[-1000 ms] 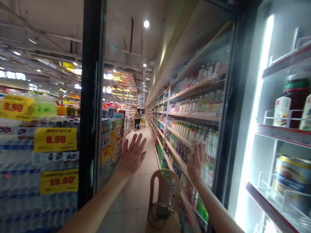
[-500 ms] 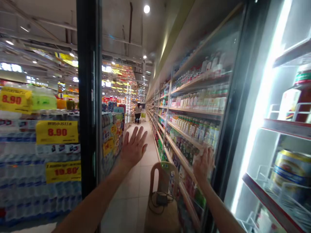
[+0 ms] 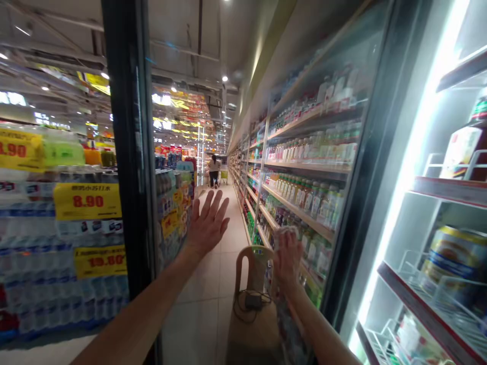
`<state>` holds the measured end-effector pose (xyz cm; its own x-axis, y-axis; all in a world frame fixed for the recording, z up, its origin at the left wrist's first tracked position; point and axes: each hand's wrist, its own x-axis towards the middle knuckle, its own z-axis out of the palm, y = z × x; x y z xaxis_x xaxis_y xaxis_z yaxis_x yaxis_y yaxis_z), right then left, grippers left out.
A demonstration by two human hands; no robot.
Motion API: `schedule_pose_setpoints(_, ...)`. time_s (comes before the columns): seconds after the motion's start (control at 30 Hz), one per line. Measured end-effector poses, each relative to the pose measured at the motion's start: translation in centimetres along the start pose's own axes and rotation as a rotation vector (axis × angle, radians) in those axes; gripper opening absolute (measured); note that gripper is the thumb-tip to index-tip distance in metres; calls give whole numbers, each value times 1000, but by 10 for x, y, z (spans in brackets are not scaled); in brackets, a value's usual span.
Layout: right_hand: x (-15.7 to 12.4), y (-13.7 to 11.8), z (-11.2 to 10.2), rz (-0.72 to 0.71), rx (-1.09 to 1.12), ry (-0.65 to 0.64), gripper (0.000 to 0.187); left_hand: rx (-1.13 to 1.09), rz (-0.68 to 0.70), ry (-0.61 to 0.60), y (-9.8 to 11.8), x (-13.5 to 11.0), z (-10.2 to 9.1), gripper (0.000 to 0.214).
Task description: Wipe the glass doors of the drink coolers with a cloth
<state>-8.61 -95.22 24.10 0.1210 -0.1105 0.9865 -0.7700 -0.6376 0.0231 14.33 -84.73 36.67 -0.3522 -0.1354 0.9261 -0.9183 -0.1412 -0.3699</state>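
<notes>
The right hand (image 3: 287,256) is clenched around a crumpled translucent plastic wrap (image 3: 289,317), which hangs below the wrist, while the left hand (image 3: 208,225) is held open, fingers spread, before a glass cooler door (image 3: 171,126). A plastic chair (image 3: 248,268) bearing a black adapter (image 3: 253,301) is seen just beyond; bottled drinks (image 3: 304,203) are shelved behind glass, and a shopper (image 3: 213,170) is seen far down the aisle.

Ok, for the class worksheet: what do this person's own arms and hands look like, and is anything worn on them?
The left hand and right hand are bare, with no gloves. The left forearm and right forearm show no sleeve, and no watch, bracelet or cable is visible on either. Whether the right hand wears a ring cannot be told, as its fingers are partly hidden.
</notes>
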Motion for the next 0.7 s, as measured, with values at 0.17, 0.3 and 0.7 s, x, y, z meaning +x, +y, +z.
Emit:
schedule_pose_setpoints(0.17, 23, -7, -3, 175, -12, 120, 62, -21, -16, -3, 2, 1, -1, 59)
schedule_pose_setpoints(0.3, 12, -55, 0, -214, 92, -86, 63, -18, -23, -20, 1, 0, -2, 56)
schedule_pose_setpoints(0.7, 44, -16, -6, -51, 40, 29, 62, -13, -26, -33, 1, -1, -3, 53)
